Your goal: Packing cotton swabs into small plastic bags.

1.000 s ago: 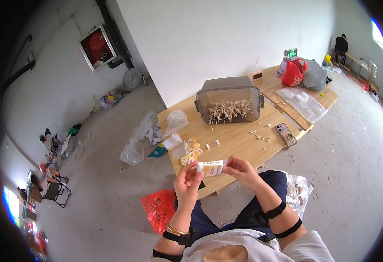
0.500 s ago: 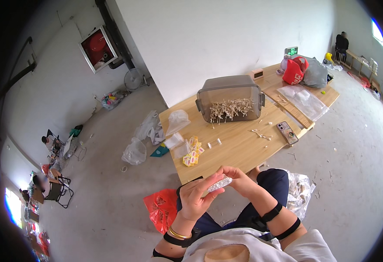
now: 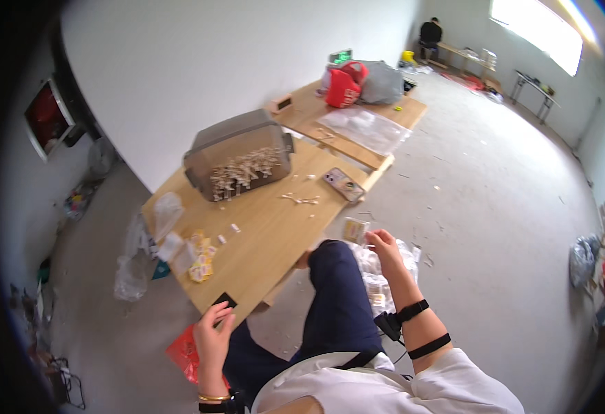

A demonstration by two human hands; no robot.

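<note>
Pinched in the fingers of my right hand (image 3: 385,250) is a small clear packet of cotton swabs (image 3: 355,230). It hangs above a clear plastic bag (image 3: 407,261) on the floor, which holds several similar packets. My left hand (image 3: 212,338) is by the table's front corner, fingers loosely apart, with nothing seen in it. A small flat black thing (image 3: 225,300) lies on the table edge just beyond its fingertips. Under the left hand a red plastic bag (image 3: 183,353) is partly hidden.
On the wooden table (image 3: 268,228) a grey translucent bin (image 3: 237,155) lies tipped with loose swabs inside. Yellow-and-white labels (image 3: 201,259), stray swabs (image 3: 300,199) and a phone (image 3: 344,184) lie around it. Red (image 3: 344,86) and grey bags (image 3: 382,81) stand farther back. A person (image 3: 430,38) sits far off.
My hands have parted: the right has carried the swab packet to the right over the clear bag, the left has dropped toward the table corner. The view has swung right.
</note>
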